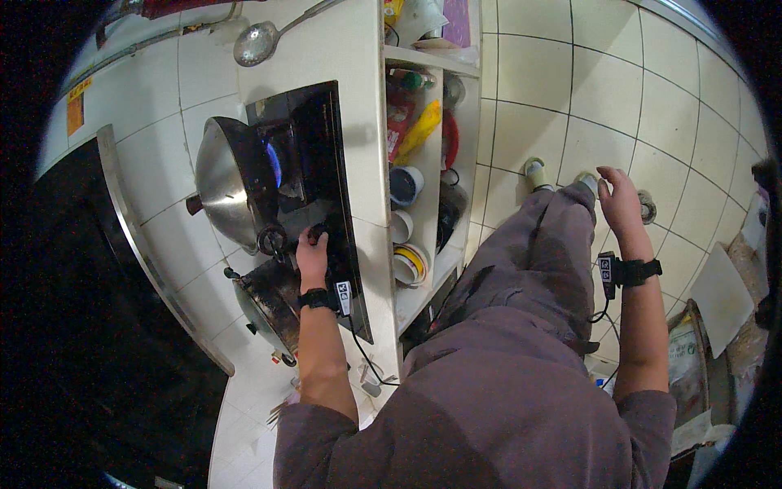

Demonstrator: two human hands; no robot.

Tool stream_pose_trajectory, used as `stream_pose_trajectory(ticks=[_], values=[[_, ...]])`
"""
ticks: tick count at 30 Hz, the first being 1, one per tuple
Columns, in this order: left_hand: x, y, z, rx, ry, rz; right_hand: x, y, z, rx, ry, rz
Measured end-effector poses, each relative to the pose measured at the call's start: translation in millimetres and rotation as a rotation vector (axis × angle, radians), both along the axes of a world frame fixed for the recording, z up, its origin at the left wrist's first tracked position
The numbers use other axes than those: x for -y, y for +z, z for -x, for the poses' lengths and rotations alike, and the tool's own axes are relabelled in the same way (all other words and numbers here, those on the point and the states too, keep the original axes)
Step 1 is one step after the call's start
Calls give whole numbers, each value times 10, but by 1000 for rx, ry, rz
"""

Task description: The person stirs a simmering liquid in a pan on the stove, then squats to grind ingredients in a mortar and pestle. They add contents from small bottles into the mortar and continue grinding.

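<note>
My left hand (311,253) has its fingers on a dark control knob (317,234) of the black gas cooktop (324,177). Beyond it, a blue flame (274,164) burns beneath a wok that is covered by a domed metal lid (223,183). Beside my left wrist stands a second blackened pan (275,296) with a lid. My right hand (620,195) hangs over the tiled floor with its fingers loosely bent, holding nothing. Both wrists wear black straps with small devices.
A perforated metal skimmer (256,44) lies on the white counter (366,134). Under the counter, open shelves (438,183) hold mugs (406,185), a yellow packet (420,131) and other goods. A floor drain (647,206) is near my right hand. Bags and a pale board (718,299) stand at the right.
</note>
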State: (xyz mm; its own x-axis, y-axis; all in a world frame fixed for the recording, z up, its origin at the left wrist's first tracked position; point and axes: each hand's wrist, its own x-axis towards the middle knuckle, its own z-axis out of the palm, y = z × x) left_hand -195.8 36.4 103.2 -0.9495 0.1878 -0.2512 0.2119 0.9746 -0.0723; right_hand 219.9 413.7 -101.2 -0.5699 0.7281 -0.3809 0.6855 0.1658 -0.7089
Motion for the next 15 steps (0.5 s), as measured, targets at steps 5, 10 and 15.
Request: stream_pose_trajectory(ticks=[5,10,15], values=[[-50,24,-29,-18,-27,30,9,7,-54,1,-5,35],[-57,24,-54,-46,-63,4,36,130,-57,-20,-21,8],[-72,27,-37,-26,-86,-31,113,361,-55,-64,-39,-49]])
